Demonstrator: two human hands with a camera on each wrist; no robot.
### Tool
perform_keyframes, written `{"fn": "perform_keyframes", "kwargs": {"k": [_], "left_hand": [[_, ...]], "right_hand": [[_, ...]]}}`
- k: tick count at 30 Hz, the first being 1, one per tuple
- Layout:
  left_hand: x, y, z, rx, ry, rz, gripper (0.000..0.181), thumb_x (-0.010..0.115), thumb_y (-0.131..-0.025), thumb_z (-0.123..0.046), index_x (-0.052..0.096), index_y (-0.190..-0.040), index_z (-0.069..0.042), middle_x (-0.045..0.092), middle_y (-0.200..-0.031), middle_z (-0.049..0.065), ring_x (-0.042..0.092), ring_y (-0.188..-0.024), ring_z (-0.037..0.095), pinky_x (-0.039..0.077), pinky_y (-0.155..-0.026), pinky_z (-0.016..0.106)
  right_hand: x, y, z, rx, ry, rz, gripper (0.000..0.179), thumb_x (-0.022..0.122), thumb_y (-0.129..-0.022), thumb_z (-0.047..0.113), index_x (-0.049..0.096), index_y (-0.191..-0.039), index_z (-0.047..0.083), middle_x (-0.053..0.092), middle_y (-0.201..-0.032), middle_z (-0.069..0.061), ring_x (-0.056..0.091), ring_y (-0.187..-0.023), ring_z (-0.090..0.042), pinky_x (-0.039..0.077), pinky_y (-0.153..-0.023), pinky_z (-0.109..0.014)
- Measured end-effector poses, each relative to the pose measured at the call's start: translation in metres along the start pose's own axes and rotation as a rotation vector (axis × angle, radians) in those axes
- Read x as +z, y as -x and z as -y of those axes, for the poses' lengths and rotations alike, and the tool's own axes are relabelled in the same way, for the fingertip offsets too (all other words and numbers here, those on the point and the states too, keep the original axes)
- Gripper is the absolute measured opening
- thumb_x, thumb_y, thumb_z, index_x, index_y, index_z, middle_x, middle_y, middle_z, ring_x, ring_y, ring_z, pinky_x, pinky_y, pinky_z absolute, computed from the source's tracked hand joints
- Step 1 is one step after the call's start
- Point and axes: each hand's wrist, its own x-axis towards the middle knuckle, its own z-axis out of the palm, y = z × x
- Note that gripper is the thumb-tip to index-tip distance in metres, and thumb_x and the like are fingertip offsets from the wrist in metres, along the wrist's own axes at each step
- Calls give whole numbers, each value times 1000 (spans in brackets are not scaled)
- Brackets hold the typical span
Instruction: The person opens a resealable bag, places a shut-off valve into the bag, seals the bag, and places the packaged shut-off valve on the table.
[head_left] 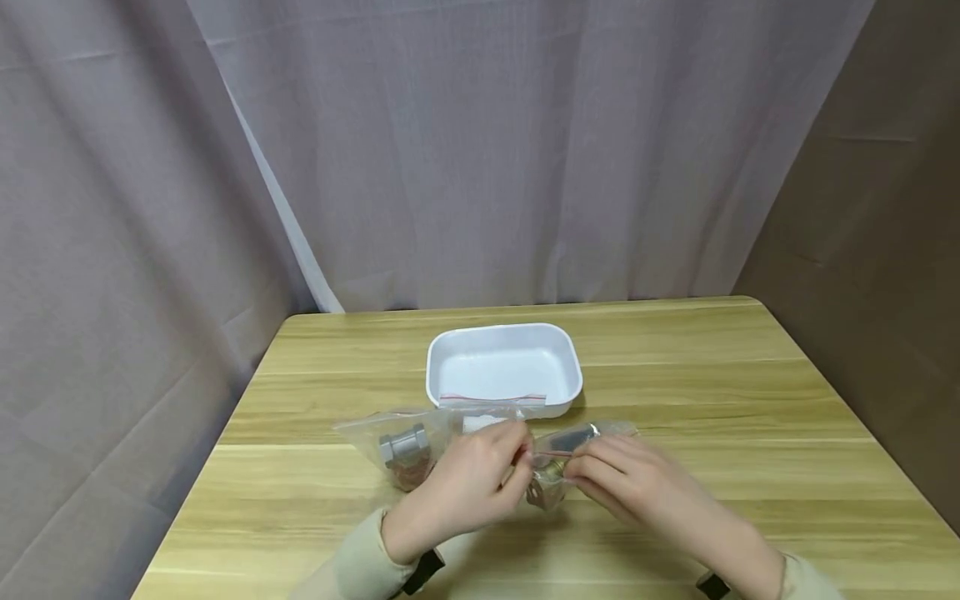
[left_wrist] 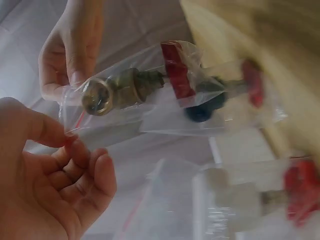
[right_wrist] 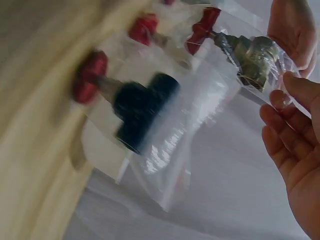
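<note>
A brass valve [left_wrist: 125,92] with a red handle hangs in a clear zip bag between my two hands. My left hand [head_left: 476,471] pinches one side of the bag's top edge between thumb and forefinger. Opposite it, my right hand [head_left: 637,475] pinches the other side, beside the red zip line. Whether the seal is parted I cannot tell. Left of my left hand lies a bagged grey valve [head_left: 405,448]. Just behind the held bag is a bagged dark green valve [right_wrist: 142,107] with a red round handle.
A white tray [head_left: 504,329] stands on the wooden table [head_left: 675,400], beyond both hands. Another clear bag [head_left: 491,400] with a red zip line overlaps the tray's near rim. Grey curtains [head_left: 480,150] hang behind and at the sides.
</note>
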Motion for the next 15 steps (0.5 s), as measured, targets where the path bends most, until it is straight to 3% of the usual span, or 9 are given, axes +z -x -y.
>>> {"fn": "perform_keyframes", "kwargs": {"k": [6, 15], "left_hand": [[16, 12, 9, -9, -13, 66, 13, 58, -92, -11, 52, -83, -18, 43, -73, -12, 43, -64, 2, 35, -55, 16], [31, 22, 16, -26, -46, 126, 11, 60, -91, -10, 54, -84, -16, 48, -76, -10, 46, -67, 4, 38, -56, 15]], "right_hand": [[12, 20, 2, 110, -44, 151, 30, 42, -109, 31, 69, -103, 18, 66, -102, 13, 64, -94, -5, 52, -85, -22], [26, 34, 2, 148, -112, 203, 20, 52, -106, 28, 69, -105, 19, 66, -104, 12, 64, -96, -6, 53, -87, -25]]}}
